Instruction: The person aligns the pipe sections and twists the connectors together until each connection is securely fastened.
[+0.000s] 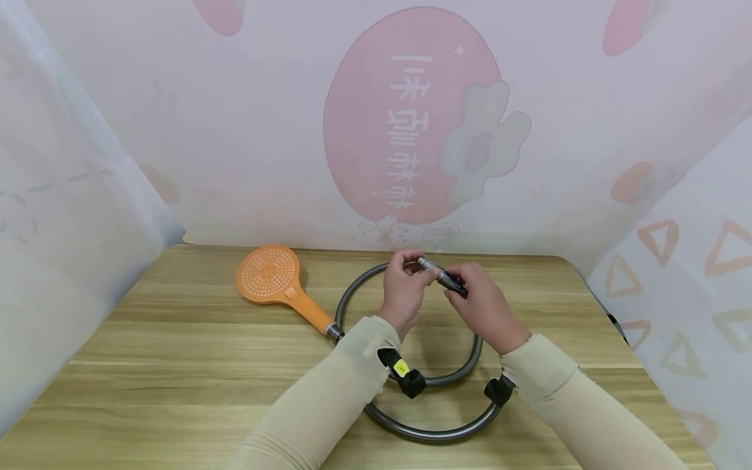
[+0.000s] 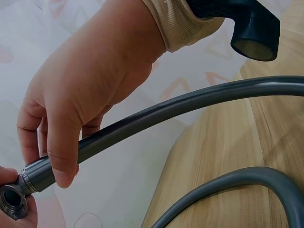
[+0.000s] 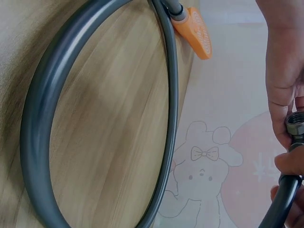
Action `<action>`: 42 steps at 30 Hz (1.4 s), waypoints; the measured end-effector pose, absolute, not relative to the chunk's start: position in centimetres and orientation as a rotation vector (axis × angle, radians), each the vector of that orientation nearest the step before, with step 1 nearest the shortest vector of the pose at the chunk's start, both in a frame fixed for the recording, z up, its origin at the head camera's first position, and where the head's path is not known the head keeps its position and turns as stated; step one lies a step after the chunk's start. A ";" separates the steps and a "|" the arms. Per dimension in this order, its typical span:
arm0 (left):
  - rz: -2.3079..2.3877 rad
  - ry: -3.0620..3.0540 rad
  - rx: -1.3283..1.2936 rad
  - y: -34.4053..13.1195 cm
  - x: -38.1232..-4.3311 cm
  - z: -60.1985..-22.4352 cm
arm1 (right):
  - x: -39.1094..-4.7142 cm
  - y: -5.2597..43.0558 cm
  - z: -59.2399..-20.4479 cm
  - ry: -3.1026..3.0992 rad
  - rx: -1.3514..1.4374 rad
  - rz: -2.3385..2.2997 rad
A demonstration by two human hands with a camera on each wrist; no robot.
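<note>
A dark grey shower hose (image 1: 435,436) loops over the wooden table, with one end lifted in front of me. My left hand (image 1: 405,294) pinches the silver metal connector (image 1: 424,262) at that raised end. Just behind the connector, my right hand (image 1: 484,307) grips the hose's dark end sleeve (image 2: 40,173) between thumb and fingers. Seen in the left wrist view, the threaded nut (image 2: 13,202) has its round opening towards the camera. An orange shower head (image 1: 267,274) lies at the left with its spray face up, joined by its handle to the hose's other end.
The wooden table (image 1: 176,365) reaches back to a pale printed curtain (image 1: 264,130) with a large pink shape. Similar cloth hangs along both sides. Each wrist carries a black camera mount (image 1: 411,382), close above the loops of hose.
</note>
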State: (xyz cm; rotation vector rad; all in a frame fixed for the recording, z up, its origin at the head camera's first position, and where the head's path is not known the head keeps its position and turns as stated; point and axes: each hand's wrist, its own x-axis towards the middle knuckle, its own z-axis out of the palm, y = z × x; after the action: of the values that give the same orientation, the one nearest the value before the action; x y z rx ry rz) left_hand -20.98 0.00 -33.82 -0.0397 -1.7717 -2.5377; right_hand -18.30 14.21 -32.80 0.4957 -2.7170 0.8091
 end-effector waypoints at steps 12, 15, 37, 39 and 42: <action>-2.527 -1.768 -0.035 -0.1 -21.0 -34.0 | -18.3 14.3 -32.9 -2.719 0.536 0.783; -2.529 -1.762 -0.032 0.0 -21.0 -34.1 | -18.4 14.4 -33.0 -2.722 0.547 0.786; -2.527 -1.771 -0.075 -0.1 -20.8 -34.4 | -18.5 14.6 -33.1 -2.790 0.540 0.868; -2.529 -1.770 -0.071 -0.1 -20.8 -34.4 | -18.5 14.6 -33.1 -2.798 0.527 0.876; -2.527 -1.778 -0.061 0.0 -20.8 -34.4 | -18.5 14.6 -33.0 -2.808 0.515 0.887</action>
State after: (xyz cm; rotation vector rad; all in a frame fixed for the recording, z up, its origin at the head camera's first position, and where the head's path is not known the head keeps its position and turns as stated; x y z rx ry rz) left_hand -20.79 -0.05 -34.43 -0.0608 -1.7779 -2.5267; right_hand -18.54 14.65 -32.99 0.5148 -2.8082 0.8872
